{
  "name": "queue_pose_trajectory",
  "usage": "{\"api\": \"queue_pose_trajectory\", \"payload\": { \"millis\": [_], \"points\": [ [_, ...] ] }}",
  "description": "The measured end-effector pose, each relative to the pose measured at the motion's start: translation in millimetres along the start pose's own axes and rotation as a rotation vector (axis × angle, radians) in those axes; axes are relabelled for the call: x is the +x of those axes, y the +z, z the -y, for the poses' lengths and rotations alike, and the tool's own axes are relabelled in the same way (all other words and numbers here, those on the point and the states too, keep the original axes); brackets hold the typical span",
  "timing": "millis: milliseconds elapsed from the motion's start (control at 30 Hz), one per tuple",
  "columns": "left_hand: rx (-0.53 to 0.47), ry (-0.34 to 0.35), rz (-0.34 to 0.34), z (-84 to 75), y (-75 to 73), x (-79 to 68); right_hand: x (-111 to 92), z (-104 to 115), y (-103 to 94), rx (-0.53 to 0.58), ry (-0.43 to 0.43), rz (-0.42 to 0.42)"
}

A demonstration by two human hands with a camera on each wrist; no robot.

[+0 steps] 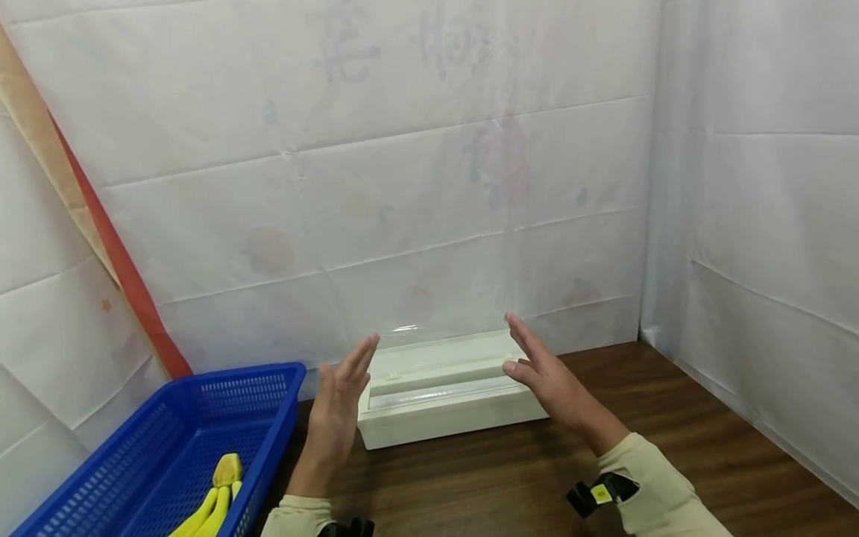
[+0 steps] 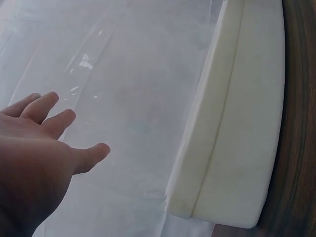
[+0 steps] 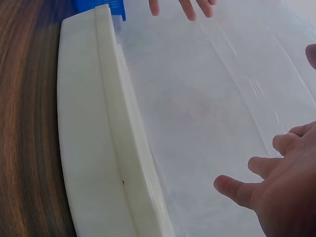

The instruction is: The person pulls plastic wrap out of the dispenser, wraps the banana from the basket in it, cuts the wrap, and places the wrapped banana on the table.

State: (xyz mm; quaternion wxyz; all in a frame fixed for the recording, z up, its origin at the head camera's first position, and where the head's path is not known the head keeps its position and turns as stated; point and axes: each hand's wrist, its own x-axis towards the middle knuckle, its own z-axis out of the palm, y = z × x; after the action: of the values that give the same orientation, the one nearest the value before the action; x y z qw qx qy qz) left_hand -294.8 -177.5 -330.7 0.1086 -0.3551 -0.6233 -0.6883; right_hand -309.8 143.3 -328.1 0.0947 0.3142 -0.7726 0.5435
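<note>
A long white box (image 1: 456,418), which looks like a cling film dispenser, stands on the wooden table against the back wall. Along its top runs a slot with something clear and shiny in it. My left hand (image 1: 337,414) is raised at the box's left end, palm inward, fingers extended. Facing it, my right hand (image 1: 560,384) hovers by the right end with thumb and fingers spread. I see nothing in either hand. Both wrist views show the box's pale front wall (image 2: 242,113) beside the hands, apart from the fingers.
To the left stands a blue perforated basket (image 1: 285,418) with a yellow bunch of bananas (image 1: 218,500) inside. White sheeting (image 1: 403,186) hangs at the back and both sides. A red and tan strip (image 1: 127,261) slants down the left. Dark wooden tabletop (image 1: 456,485) lies in front.
</note>
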Motion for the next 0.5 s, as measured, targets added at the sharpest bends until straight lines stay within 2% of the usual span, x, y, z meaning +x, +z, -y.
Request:
{"api": "queue_pose_trajectory", "payload": {
  "millis": [233,500],
  "points": [
    [-0.012,-0.002,-0.020,1.1,-2.1,-0.7,4.6,-2.7,-0.8,-0.058,-0.055,0.003],
    [0.025,-0.024,0.045,-4.3,3.0,1.8,-1.6,-1.1,-6.7,-0.070,-0.032,0.002]
  ]
}}
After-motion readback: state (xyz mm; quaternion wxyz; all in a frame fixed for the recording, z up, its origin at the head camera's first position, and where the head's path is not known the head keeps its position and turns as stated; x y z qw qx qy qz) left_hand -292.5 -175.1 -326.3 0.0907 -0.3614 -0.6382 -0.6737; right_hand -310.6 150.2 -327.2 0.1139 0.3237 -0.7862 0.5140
